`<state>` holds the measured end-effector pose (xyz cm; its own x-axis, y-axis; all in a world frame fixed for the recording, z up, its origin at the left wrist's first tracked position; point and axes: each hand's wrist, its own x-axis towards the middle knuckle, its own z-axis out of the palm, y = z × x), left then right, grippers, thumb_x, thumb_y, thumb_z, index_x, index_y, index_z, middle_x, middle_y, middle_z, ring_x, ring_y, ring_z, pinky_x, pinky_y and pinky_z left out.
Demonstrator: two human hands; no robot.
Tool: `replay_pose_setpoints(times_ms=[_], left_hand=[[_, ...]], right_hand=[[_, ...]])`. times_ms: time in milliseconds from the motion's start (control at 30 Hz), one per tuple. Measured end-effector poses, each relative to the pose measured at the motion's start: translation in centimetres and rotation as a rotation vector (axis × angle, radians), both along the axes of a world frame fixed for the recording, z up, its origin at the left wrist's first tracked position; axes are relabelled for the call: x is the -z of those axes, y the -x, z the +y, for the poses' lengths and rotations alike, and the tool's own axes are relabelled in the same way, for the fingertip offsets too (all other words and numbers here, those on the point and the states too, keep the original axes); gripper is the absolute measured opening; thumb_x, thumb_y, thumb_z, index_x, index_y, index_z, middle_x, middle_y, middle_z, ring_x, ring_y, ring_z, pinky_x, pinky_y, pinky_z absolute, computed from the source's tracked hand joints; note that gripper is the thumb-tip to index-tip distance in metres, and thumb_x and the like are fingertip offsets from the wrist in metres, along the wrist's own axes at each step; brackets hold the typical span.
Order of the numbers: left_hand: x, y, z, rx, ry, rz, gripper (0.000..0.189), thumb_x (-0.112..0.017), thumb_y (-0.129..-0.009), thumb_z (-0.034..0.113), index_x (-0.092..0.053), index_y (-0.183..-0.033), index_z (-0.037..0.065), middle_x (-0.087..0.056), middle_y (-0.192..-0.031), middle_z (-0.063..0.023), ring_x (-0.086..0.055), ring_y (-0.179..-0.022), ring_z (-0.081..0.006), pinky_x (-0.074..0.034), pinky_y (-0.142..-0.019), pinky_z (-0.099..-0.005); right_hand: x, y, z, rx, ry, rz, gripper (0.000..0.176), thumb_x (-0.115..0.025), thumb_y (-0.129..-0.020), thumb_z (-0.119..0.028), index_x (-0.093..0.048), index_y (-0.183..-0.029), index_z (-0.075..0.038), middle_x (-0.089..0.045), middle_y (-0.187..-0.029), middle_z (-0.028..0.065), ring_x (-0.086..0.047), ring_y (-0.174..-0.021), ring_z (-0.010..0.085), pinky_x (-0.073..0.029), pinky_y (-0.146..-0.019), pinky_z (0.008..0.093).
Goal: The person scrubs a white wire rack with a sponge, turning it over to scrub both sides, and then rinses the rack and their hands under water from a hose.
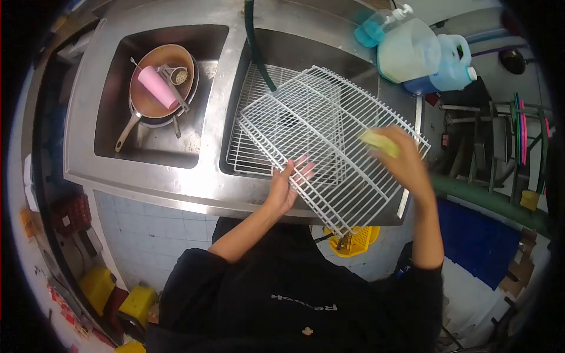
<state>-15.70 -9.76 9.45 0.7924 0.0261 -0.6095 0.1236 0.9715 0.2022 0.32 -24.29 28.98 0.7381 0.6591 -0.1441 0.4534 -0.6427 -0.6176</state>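
A white wire rack [329, 141] lies tilted over the right sink basin and its front ledge. My left hand [287, 183] grips the rack's near left edge, with some fingers seen through the wires. In my right hand [401, 154], slightly blurred by motion, is a yellow-green sponge [379, 143], held against or just over the right part of the rack. Another white wire rack [247, 147] is below, inside the basin. A dark green hose [256, 53] hangs down to the rack's upper left part.
The left basin holds a brown pan [152, 106] with a pink cup [158, 88] and utensils. Large jugs [409, 53] and a blue pump bottle [371, 32] stand at the back right. A yellow basket [353, 242] sits below the sink's front edge.
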Motion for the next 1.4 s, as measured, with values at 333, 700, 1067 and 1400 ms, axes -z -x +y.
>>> replay_pose_setpoints(times_ms=[333,700,1067,1400], left_hand=[[1.1,-0.7,1.2,0.011,0.271,-0.077,0.047,-0.042,-0.078,-0.002,-0.034,-0.124,-0.003,-0.047,-0.121,-0.0140,-0.048,-0.115,-0.0270,-0.046,-0.094,-0.0469],[2.3,-0.8,1.6,0.052,0.523,-0.075,0.043,-0.042,-0.081,-0.006,-0.037,-0.124,-0.002,-0.047,-0.121,-0.0134,-0.048,-0.115,-0.0262,-0.041,-0.100,-0.0456],[3.6,-0.3,1.2,0.118,0.500,-0.057,0.045,-0.044,-0.080,-0.006,-0.038,-0.124,-0.001,-0.047,-0.120,-0.0134,-0.049,-0.113,-0.0281,-0.039,-0.102,-0.0452],[2.5,-0.5,1.6,0.098,0.524,-0.078,0.056,-0.043,-0.083,-0.004,-0.024,-0.135,0.002,-0.038,-0.133,-0.0180,-0.047,-0.115,-0.0373,-0.039,-0.101,-0.0480]], right_hand=[[26.6,-1.5,16.8,-0.323,0.444,-0.530,0.009,-0.053,-0.070,0.002,-0.063,-0.071,0.000,-0.058,-0.084,0.0143,-0.056,-0.086,0.0270,-0.047,-0.077,0.0353],[24.0,-0.5,15.8,-0.273,0.446,-0.140,0.030,-0.048,-0.071,0.008,-0.061,-0.099,0.004,-0.058,-0.100,0.0224,-0.059,-0.088,0.0350,-0.050,-0.077,0.0412],[24.5,1.5,15.6,-0.211,0.313,-0.166,0.021,-0.046,-0.074,0.007,-0.060,-0.090,0.005,-0.060,-0.097,0.0201,-0.061,-0.086,0.0334,-0.051,-0.074,0.0393],[23.4,-2.7,15.3,-0.290,0.397,-0.351,0.015,-0.052,-0.072,0.003,-0.062,-0.085,0.004,-0.053,-0.105,0.0205,-0.055,-0.094,0.0344,-0.048,-0.077,0.0402]])
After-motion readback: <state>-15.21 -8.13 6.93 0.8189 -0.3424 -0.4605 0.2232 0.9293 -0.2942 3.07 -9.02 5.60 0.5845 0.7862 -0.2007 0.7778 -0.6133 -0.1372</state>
